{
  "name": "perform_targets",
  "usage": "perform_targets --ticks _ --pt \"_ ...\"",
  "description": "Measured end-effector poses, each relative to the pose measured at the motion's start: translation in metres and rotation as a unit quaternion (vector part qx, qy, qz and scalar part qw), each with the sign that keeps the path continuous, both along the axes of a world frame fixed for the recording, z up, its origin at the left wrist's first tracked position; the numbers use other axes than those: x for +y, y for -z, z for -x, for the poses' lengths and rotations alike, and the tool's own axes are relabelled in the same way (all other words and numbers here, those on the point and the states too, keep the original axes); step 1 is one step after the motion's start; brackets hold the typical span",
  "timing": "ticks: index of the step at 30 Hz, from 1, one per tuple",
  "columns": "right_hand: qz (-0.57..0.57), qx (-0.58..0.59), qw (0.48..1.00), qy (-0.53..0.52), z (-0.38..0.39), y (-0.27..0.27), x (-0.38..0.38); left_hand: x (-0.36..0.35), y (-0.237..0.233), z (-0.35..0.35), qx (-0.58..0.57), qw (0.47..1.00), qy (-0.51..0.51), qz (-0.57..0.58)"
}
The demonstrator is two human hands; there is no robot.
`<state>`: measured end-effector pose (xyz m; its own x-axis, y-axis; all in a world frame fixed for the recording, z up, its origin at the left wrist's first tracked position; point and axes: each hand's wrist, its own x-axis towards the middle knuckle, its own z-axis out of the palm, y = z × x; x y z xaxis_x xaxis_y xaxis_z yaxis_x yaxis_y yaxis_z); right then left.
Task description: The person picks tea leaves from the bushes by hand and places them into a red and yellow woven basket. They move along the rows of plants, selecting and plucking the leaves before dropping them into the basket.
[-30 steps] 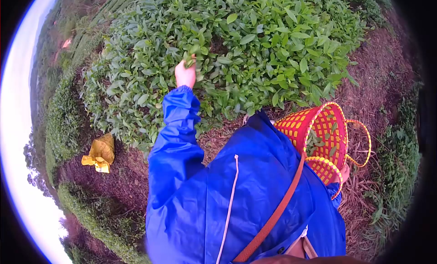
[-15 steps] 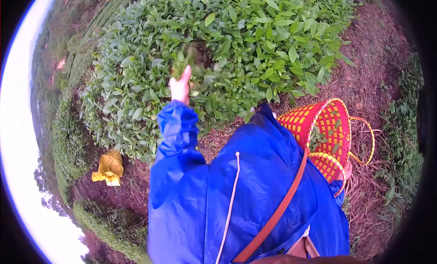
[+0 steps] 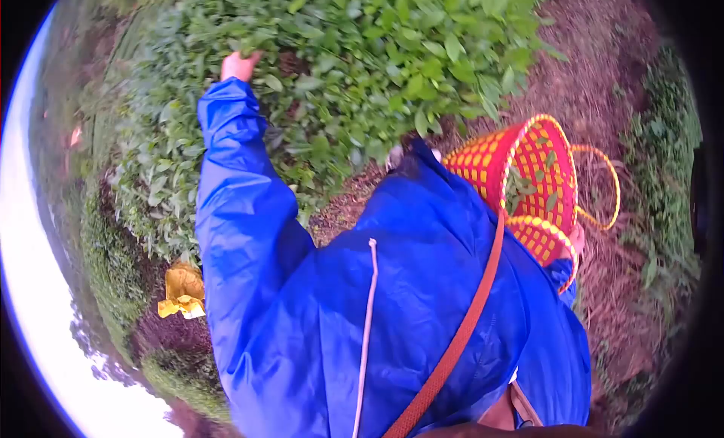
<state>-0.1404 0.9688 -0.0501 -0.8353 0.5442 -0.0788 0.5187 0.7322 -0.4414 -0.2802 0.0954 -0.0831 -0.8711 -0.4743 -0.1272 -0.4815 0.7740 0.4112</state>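
My left hand [image 3: 240,66] is reached out into the leafy green bush [image 3: 324,83], at its upper left part. Its fingers look curled around some leaves, partly hidden by the foliage and smeared. At my right side hangs a red and yellow woven basket [image 3: 473,160], tilted with its mouth to the right and several loose leaves [image 3: 520,185] inside. My right hand [image 3: 578,240] is against the basket's side by the lower yellow-edged rim; only a sliver of it shows, its fingers hidden.
A brown strap [image 3: 460,340] crosses my blue rain jacket [image 3: 302,347] toward the basket. A crumpled yellow bag [image 3: 182,291] lies on the ground at left. Dry straw-covered soil [image 3: 596,83] runs along the right, with low green plants [image 3: 664,174] beyond.
My left hand has moved up and to the left, deeper over the bush, with the arm stretched further. The bush and basket sit higher in view; the right hand stays by the basket.
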Motion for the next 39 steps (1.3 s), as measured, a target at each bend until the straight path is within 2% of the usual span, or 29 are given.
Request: perform_targets --ticks 1,2,3,5,6,7,9,10,11,13,15,16,17,19,20,21,22,23,24,25,26,27,28,29,31,32,35,37,39 --pt "-0.022 0.002 1.000 0.007 -0.007 0.004 0.001 0.008 -0.009 0.003 -0.007 0.999 -0.021 0.030" --pt "0.014 0.010 1.000 0.015 -0.014 0.013 0.010 0.008 0.001 0.002 0.052 0.983 -0.136 -0.108" --pt "0.050 0.021 0.998 0.019 -0.023 0.019 0.021 0.010 0.010 -0.001 0.105 0.931 -0.258 -0.236" --pt "0.032 0.005 0.999 0.023 -0.030 0.023 0.029 0.039 -0.020 -0.015 0.085 0.822 -0.320 -0.462" --pt "0.029 -0.007 0.999 0.020 -0.032 0.021 0.031 0.055 -0.029 -0.023 0.132 0.763 -0.340 -0.534" --pt "0.026 -0.019 0.999 0.020 -0.036 0.019 0.034 0.037 -0.010 -0.035 0.165 0.708 -0.289 -0.624" --pt "0.026 -0.015 0.999 0.039 -0.035 0.022 0.034 0.061 -0.033 -0.039 0.215 0.685 -0.355 -0.598" --pt "0.026 -0.017 0.999 0.037 -0.033 0.022 0.033 0.087 -0.059 -0.039 0.269 0.714 -0.391 -0.515" --pt "0.012 -0.017 1.000 0.013 -0.030 0.018 0.030 0.092 -0.074 -0.043 0.320 0.705 -0.346 -0.529" --pt "-0.001 -0.018 1.000 -0.016 -0.022 0.007 0.021 0.121 -0.117 -0.039 0.408 0.753 -0.265 -0.442" --pt "-0.024 -0.009 1.000 0.003 -0.006 0.006 0.008 0.143 -0.145 -0.035 0.422 0.757 -0.238 -0.439" --pt "0.109 0.033 0.993 0.024 -0.005 0.022 0.027 0.164 -0.161 -0.031 0.439 0.762 -0.218 -0.424" --pt "0.113 0.037 0.993 0.020 0.002 0.021 0.024 0.196 -0.180 -0.026 0.452 0.778 -0.185 -0.396" --pt "0.052 0.021 0.998 -0.043 0.032 -0.002 -0.012 0.270 -0.208 -0.019 0.482 0.755 -0.126 -0.426" --pt "0.047 0.027 0.997 -0.055 0.042 -0.011 -0.030 0.319 -0.224 -0.017 0.465 0.780 -0.099 -0.406" --pt "0.071 0.023 0.995 -0.066 0.049 -0.008 -0.029 0.351 -0.218 -0.016 0.478 0.781 -0.101 -0.388" --pt "0.073 0.039 0.992 -0.098 0.051 0.001 -0.023 0.377 -0.203 -0.022 0.460 0.794 0.077 -0.390" --pt "0.121 0.037 0.989 -0.076 0.059 0.002 -0.029 0.404 -0.184 -0.021 0.421 0.786 0.251 -0.377" --pt "0.102 0.032 0.987 -0.118 0.071 0.006 -0.029 0.443 -0.157 -0.011 0.421 0.773 0.347 -0.324" --pt "0.104 0.032 0.985 -0.137 0.083 0.005 -0.038 0.453 -0.145 -0.018 0.163 0.841 0.422 -0.297" --pt "0.088 0.028 0.984 -0.152 0.090 0.002 -0.049 0.460 -0.116 -0.034 0.076 0.866 0.447 -0.212" --pt "0.070 0.025 0.983 -0.165 0.094 0.000 -0.054 0.519 -0.033 -0.039 -0.153 0.924 0.334 -0.105" --pt "0.078 0.027 0.979 -0.184 0.099 -0.003 -0.056 0.465 -0.106 -0.039 -0.061 0.870 0.471 -0.133" --pt "0.090 0.030 0.976 -0.199 0.100 -0.002 -0.059 0.458 -0.106 -0.032 -0.003 0.856 0.443 -0.267" --pt "0.094 0.030 0.981 -0.169 0.099 0.007 -0.045 0.441 -0.112 -0.017 0.110 0.847 0.358 -0.377" --pt "0.083 0.007 0.986 -0.144 0.098 0.005 -0.042 0.422 -0.132 -0.019 0.117 0.885 0.270 -0.361" --pt "0.113 0.002 0.989 -0.094 0.093 0.031 -0.009 0.362 -0.125 -0.033 0.205 0.912 0.099 -0.342" --pt "0.076 -0.013 0.992 -0.100 0.091 0.058 0.021 0.315 -0.123 -0.060 0.183 0.930 -0.006 -0.318" --pt "0.106 -0.021 0.991 -0.083 0.090 0.065 0.026 0.269 -0.105 -0.093 0.195 0.927 -0.138 -0.289"
